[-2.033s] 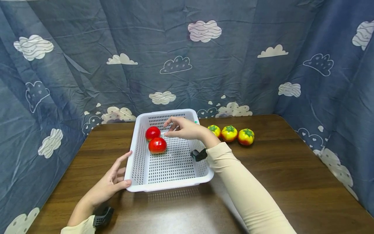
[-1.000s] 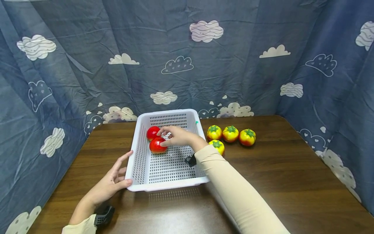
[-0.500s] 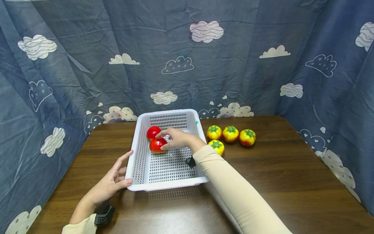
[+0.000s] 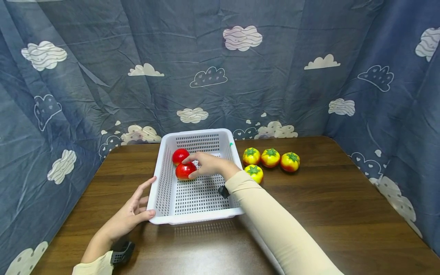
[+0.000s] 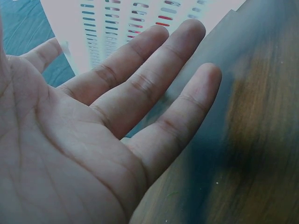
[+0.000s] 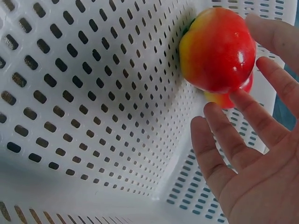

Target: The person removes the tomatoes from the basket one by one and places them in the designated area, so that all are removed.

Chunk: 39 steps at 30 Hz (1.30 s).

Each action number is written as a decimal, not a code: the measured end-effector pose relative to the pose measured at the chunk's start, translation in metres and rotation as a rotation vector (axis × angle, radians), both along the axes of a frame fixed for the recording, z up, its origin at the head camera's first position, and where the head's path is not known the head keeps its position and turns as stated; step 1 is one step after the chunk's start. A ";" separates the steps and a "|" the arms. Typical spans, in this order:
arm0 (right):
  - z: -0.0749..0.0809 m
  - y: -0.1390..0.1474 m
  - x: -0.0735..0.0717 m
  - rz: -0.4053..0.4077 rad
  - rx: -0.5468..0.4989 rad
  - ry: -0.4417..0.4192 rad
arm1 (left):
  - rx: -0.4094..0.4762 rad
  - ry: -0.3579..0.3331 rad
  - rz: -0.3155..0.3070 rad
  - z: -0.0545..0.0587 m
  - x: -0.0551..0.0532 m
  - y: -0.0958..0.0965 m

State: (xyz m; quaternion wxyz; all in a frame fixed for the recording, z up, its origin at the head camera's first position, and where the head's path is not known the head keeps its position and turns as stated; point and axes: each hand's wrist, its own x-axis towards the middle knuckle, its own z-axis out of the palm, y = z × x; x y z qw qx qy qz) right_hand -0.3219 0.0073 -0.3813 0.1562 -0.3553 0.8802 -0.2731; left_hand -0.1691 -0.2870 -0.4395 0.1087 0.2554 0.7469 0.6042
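Two red tomatoes lie against each other at the left of a white perforated basket point(image 4: 203, 198). My right hand point(image 4: 210, 164) reaches in over the near tomato point(image 4: 183, 170), thumb and index finger on opposite sides of it. The right wrist view shows this tomato point(image 6: 217, 51) yellowish at one end, beside the fingers of my right hand point(image 6: 257, 163). Just behind it sits the far tomato point(image 4: 180, 156). My left hand point(image 4: 125, 215) rests thumb and index fingertips on the basket's left rim. Its other fingers extend loosely in the left wrist view point(image 5: 140, 88).
Outside the basket, to its right, several yellow-red tomatoes point(image 4: 270, 157) with green tops stand on the brown wooden table point(image 4: 343, 198). One tomato point(image 4: 254, 174) is close to my right sleeve. A blue cloud-patterned curtain point(image 4: 192, 95) hangs around the table.
My right hand has come left and down from above the basket's middle onto the near tomato. The left hand holds its place at the rim, and the tomatoes stay where they were.
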 end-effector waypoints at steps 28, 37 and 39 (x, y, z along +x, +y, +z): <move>-0.006 -0.007 0.008 -0.021 0.038 -0.107 | -0.027 -0.012 0.021 -0.001 0.000 -0.003; -0.007 -0.008 0.009 -0.012 0.066 -0.143 | -0.036 -0.014 0.025 -0.001 0.000 -0.003; -0.007 -0.008 0.009 -0.007 0.062 -0.144 | -0.039 -0.014 0.028 -0.001 0.000 -0.003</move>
